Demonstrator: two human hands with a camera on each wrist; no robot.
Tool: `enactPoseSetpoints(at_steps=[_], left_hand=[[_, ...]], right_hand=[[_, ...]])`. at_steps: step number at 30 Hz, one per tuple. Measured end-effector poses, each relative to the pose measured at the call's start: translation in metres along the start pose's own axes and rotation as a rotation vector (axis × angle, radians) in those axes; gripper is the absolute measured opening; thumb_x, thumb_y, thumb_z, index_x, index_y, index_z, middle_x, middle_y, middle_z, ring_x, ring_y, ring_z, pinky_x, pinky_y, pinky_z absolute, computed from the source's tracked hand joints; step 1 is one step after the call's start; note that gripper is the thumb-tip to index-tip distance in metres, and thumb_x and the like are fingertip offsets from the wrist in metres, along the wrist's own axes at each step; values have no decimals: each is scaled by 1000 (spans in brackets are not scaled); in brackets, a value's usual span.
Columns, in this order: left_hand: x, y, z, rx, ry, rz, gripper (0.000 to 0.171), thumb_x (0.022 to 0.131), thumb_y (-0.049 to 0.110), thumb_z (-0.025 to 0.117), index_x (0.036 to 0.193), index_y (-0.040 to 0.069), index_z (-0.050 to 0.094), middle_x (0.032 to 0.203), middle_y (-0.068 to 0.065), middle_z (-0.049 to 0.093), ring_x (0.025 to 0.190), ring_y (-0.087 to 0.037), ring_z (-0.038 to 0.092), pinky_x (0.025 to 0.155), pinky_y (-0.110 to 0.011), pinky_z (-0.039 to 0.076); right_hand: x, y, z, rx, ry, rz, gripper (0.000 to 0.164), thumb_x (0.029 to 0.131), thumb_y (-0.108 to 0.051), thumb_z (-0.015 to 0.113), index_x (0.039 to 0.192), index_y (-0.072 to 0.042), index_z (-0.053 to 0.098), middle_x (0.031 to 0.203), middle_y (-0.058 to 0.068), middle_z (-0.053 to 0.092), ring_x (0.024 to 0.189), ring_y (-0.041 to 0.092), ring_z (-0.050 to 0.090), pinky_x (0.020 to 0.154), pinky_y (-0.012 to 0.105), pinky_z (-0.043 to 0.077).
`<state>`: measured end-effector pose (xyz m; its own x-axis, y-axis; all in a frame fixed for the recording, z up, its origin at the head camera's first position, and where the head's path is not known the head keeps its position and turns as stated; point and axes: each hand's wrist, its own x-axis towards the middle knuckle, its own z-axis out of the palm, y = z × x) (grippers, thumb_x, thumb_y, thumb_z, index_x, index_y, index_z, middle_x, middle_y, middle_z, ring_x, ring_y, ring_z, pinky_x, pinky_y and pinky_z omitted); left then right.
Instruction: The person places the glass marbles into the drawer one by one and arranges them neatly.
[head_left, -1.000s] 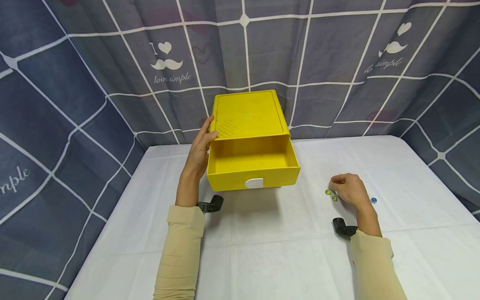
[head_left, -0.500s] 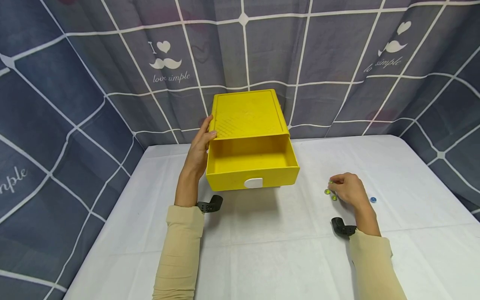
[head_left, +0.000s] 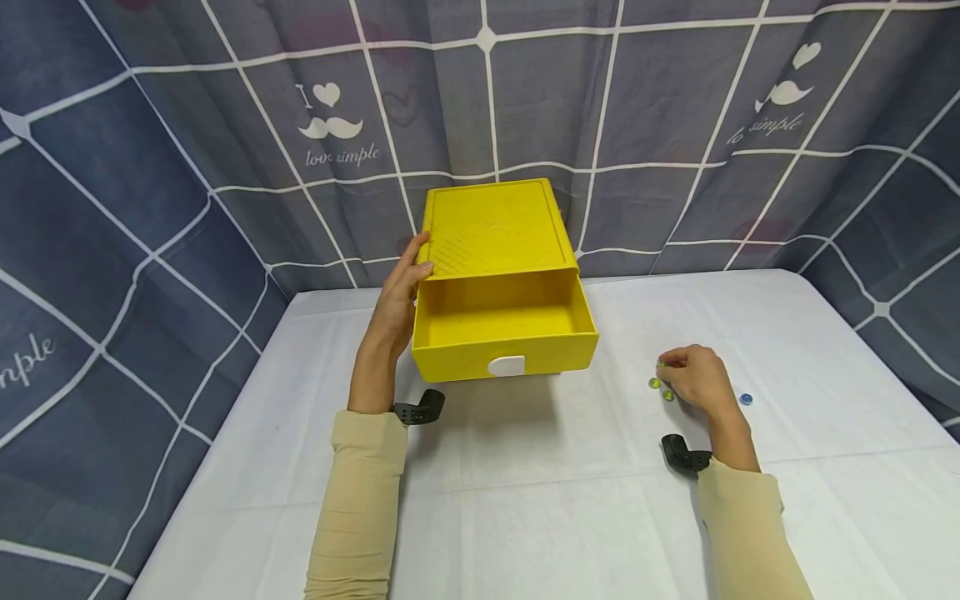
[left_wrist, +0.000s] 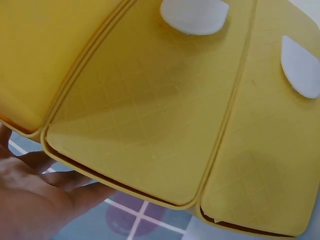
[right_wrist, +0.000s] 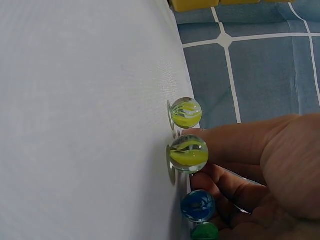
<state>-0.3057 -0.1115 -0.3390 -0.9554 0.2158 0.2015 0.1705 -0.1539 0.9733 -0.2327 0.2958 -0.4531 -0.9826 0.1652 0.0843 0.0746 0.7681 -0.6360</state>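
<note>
A yellow cabinet [head_left: 498, 229] with several drawers stands at the back of the table, its top drawer [head_left: 504, 354] pulled out. My left hand [head_left: 395, 308] rests against the cabinet's left side, thumb over the front top corner; the left wrist view shows fairly straight fingers along that side. My right hand [head_left: 697, 377] is low over the table, thumb and fingertips together at a small greenish marble [head_left: 662, 364], mostly hidden. Two clear marbles with yellow-green swirls [right_wrist: 186, 113] lie beside the fingertips. A blue marble [right_wrist: 198, 205] and a green marble [right_wrist: 205, 231] show in front of the curled fingers.
A blue marble [head_left: 746, 399] lies right of my right hand. White cloth [head_left: 510, 517] covers the table. A grey-blue checked curtain [head_left: 645, 108] hangs behind and at both sides. White handles [left_wrist: 195, 15] stick out from the drawer fronts.
Both hands and the cabinet keep their places. The whole head view has shifted very slightly.
</note>
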Motion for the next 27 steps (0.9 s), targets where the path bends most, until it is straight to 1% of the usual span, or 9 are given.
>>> enactPoseSetpoints(at_steps=[5, 11, 14, 20, 27], left_hand=[[1, 0, -1, 15, -9, 25, 62, 95, 29, 49, 154, 22, 32, 158, 1, 25, 141, -16, 24, 116, -43, 16], [1, -1, -1, 14, -18, 41, 62, 94, 29, 48, 153, 22, 32, 156, 0, 27, 140, -17, 26, 115, -44, 18], [1, -1, -1, 13, -19, 43, 62, 94, 29, 48, 153, 22, 32, 156, 0, 27, 140, -18, 26, 115, -45, 18], [1, -2, -1, 15, -21, 39, 62, 95, 30, 49, 154, 21, 31, 158, 2, 24, 142, -14, 24, 116, -43, 17], [1, -2, -1, 16, -21, 42, 62, 95, 29, 48, 154, 21, 30, 159, 2, 23, 142, -14, 24, 116, -43, 17]], right_hand=[[0, 0, 0, 5, 1, 1, 27, 88, -6, 64, 107, 13, 68, 109, 32, 61, 101, 46, 58, 87, 56, 44], [1, -1, -2, 16, -7, -10, 28, 89, -8, 64, 107, 13, 68, 106, 31, 65, 99, 45, 59, 86, 55, 45], [1, 0, -2, 17, -5, -14, 28, 90, -8, 63, 108, 13, 68, 105, 31, 65, 99, 44, 60, 86, 55, 45], [0, -1, -1, 19, -11, -1, 28, 91, -9, 63, 109, 12, 67, 103, 29, 66, 96, 42, 60, 84, 54, 45], [1, -2, -1, 23, 5, 7, 27, 91, -9, 63, 108, 12, 67, 100, 27, 67, 91, 40, 61, 80, 52, 46]])
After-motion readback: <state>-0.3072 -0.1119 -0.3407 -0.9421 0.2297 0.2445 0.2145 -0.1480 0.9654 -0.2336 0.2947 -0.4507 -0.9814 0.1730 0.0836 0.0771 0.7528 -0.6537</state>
